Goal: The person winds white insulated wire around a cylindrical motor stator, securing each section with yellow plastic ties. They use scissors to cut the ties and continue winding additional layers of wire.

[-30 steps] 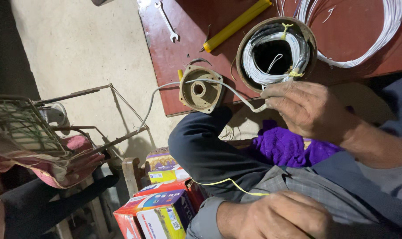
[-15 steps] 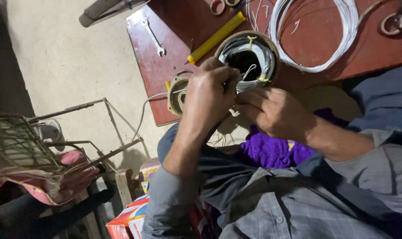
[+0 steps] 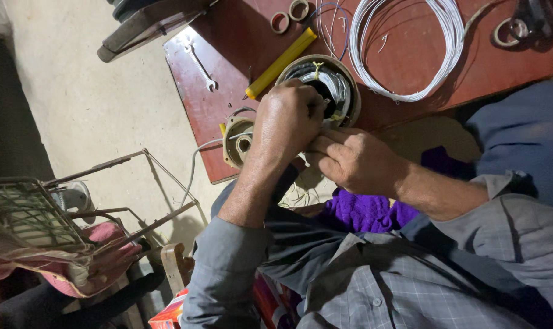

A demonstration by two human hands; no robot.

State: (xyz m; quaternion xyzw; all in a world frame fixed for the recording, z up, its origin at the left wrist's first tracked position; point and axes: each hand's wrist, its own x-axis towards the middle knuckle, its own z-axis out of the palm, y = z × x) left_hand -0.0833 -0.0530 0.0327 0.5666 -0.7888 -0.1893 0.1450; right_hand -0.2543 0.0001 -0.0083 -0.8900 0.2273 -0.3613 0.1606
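Two hands: left hand (image 3: 287, 122) and right hand (image 3: 354, 159) pinch the wound ring (image 3: 343, 85).
Nearby: yellow tube (image 3: 280, 63), white wire coil (image 3: 410, 49), wrench (image 3: 202, 67) on counter (image 3: 227, 116).

One package down by your lap

You see a red-orange carton (image 3: 170, 314) at the bottom edge, partly hidden behind your sleeve.

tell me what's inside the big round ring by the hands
Inside the round ring lie pale wire windings bound with yellow ties. The left hand covers its near side, so that part is hidden.
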